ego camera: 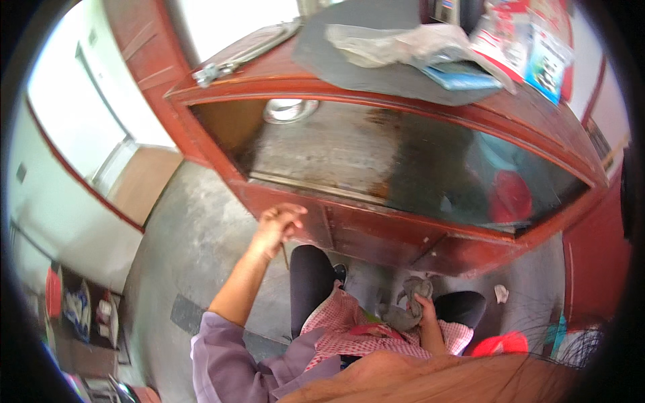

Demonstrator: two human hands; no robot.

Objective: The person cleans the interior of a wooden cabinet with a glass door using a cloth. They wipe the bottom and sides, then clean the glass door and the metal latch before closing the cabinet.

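Observation:
A red wooden cabinet (322, 221) with a wide opening along its upper front stands before me. My left hand (282, 224) is raised at the cabinet's lower left front, its fingers bent and apart, and I see nothing held in it; the hand is slightly blurred. Low at the right, my right hand (427, 308) grips a bunched grey cloth (403, 315) above the lap of my red-and-white checked apron (335, 315). Inside the cabinet, a metal basin or dish (289, 111) stands at the back left of the shelf, and a red object (510, 196) shows at the right.
On the cabinet top lie a grey mat (352, 75), a crumpled plastic bag (393, 43), a blue packet (461, 80) and a panda-printed packet (548, 65). A crumpled white scrap (501, 293) lies on the floor at the right. Shelves with goods (85, 352) stand at the lower left.

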